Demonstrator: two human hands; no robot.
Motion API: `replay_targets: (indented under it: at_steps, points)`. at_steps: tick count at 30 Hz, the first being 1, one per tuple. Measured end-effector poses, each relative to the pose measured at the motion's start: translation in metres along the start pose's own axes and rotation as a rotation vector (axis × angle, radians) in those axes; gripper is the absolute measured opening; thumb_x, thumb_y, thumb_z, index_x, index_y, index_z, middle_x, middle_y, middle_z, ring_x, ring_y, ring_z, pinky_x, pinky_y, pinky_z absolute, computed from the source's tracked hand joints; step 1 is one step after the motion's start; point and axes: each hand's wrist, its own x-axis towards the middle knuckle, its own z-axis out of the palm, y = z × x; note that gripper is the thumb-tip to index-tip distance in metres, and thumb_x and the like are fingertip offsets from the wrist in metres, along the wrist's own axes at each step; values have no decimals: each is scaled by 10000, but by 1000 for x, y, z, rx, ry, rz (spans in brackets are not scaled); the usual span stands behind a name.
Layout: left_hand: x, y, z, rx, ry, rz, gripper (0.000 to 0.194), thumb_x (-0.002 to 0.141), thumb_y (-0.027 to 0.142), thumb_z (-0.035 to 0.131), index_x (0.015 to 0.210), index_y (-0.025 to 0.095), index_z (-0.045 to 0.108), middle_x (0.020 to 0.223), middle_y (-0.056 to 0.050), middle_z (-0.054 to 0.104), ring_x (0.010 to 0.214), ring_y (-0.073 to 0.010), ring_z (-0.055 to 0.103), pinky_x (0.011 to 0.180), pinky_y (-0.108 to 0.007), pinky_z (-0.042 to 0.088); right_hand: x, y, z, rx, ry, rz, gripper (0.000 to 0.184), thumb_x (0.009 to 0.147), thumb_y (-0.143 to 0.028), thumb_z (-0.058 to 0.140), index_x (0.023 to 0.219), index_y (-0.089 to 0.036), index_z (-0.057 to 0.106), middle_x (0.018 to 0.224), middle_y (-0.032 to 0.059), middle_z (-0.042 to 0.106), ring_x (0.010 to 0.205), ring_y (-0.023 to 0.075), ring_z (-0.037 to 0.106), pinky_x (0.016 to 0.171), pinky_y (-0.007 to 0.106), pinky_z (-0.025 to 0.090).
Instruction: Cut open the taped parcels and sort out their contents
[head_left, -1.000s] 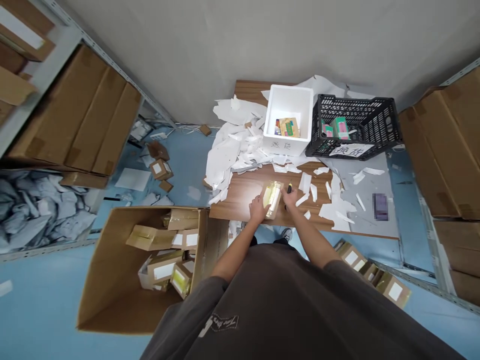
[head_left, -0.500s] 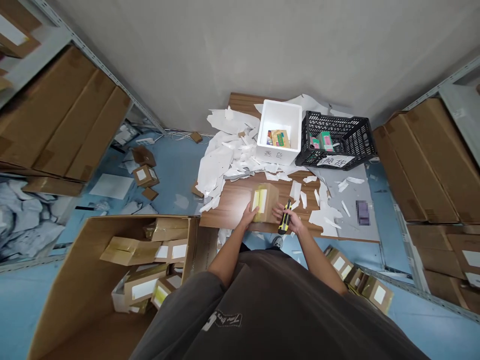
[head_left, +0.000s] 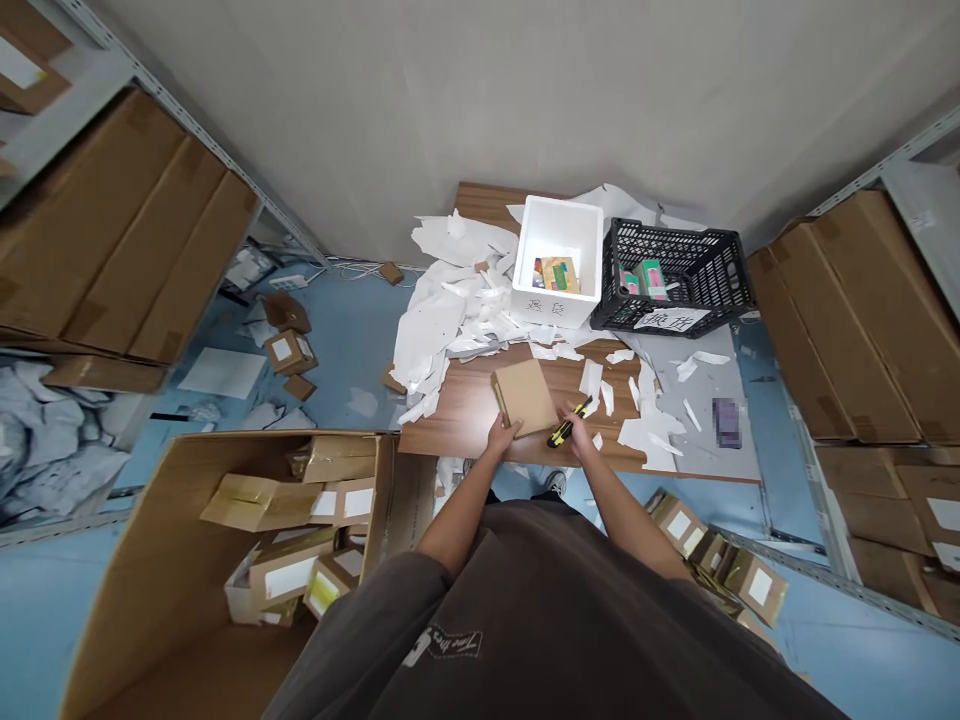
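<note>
Utility knife [head_left: 568, 425] yellow with black bands, near centre. Cardboard box [head_left: 527, 395] plain tan, at 9 o'clock from the knife. Table [head_left: 450, 425] brown wood grain. White foam box [head_left: 544, 308] at 12 o'clock, black crate [head_left: 679, 300] with grid pattern at 1 o'clock. Floor [head_left: 352, 340] pale blue. Dark brown T-shirt [head_left: 525, 640], white print, 6 o'clock.

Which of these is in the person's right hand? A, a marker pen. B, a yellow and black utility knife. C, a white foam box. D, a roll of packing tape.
B: the right hand is closed around the yellow and black utility knife, beside the small cardboard box that the left hand is against on the wooden table.
</note>
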Motion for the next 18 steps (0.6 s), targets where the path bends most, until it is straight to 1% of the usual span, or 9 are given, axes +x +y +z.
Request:
replay_targets:
  at_steps: [2, 4, 7, 9, 12, 14, 15, 16, 18]
  points:
    - [-1, 1, 4, -61, -16, -5, 561, 925, 411, 788, 1419, 177, 662, 1408, -166, 752, 1291, -293, 723, 1137, -460, 554, -1, -2, 1, -86, -19, 0, 707, 765, -363, 580, 1459, -247, 660, 1160, 64, 831, 1266, 290, 727, 1083, 466, 581]
    - [0, 2, 5, -137, -27, 9, 568, 960, 404, 749, 1471, 182, 636, 1445, -162, 735, 1340, -289, 699, 1164, -474, 541, -4, -7, 0, -104, -70, 11, 724, 756, -356, 580, 1466, -242, 670, 1102, 55, 840, 1220, 288, 744, 1080, 467, 579]
    - [2, 0, 5, -227, -67, -20, 583, 1028, 491, 667, 1516, 179, 602, 1456, -172, 727, 1334, -283, 709, 1147, -475, 562, -13, -17, -6, -13, -159, -9, 716, 766, -333, 598, 1475, -262, 666, 1205, 74, 832, 1275, 299, 720, 1078, 480, 581]
    - [3, -3, 6, -172, -84, -64, 603, 1070, 538, 597, 1545, 169, 571, 1452, -179, 727, 1289, -273, 737, 1109, -456, 590, -20, -22, -7, 58, -241, -1, 709, 778, -325, 617, 1484, -272, 653, 1316, 91, 801, 1356, 317, 677, 1069, 497, 590]
    - [3, -6, 12, 40, 16, -126, 602, 1112, 485, 509, 1574, 100, 533, 1433, -214, 726, 1281, -329, 735, 1101, -501, 585, -24, -22, 3, 89, -323, 90, 706, 782, -315, 628, 1487, -279, 638, 1399, 108, 764, 1402, 324, 653, 1028, 494, 619]
    - [5, -4, 11, 135, 115, -137, 626, 1102, 419, 495, 1615, 60, 477, 1504, -240, 672, 1394, -395, 652, 1170, -582, 521, -24, -18, 15, 81, -355, 163, 706, 787, -312, 625, 1492, -275, 622, 1418, 115, 751, 1388, 322, 668, 1007, 495, 631]
    - [7, -1, 8, 156, 156, -126, 648, 1087, 391, 500, 1644, 65, 440, 1573, -238, 616, 1478, -409, 577, 1222, -609, 466, -24, -15, 22, 75, -369, 190, 703, 794, -315, 620, 1496, -272, 614, 1419, 118, 749, 1375, 321, 679, 1002, 499, 634]
    - [9, 3, 2, 177, 190, -95, 671, 1070, 367, 508, 1671, 86, 408, 1646, -223, 548, 1556, -402, 491, 1273, -617, 408, -24, -12, 27, 70, -384, 208, 698, 804, -319, 614, 1500, -269, 607, 1416, 121, 749, 1361, 320, 690, 999, 502, 634]
    - [18, 15, -15, 259, 231, 26, 706, 1032, 335, 534, 1698, 152, 391, 1749, -167, 425, 1649, -352, 353, 1342, -578, 320, -24, -9, 34, 66, -410, 219, 680, 821, -323, 608, 1498, -256, 605, 1396, 130, 757, 1336, 319, 707, 1001, 499, 633]
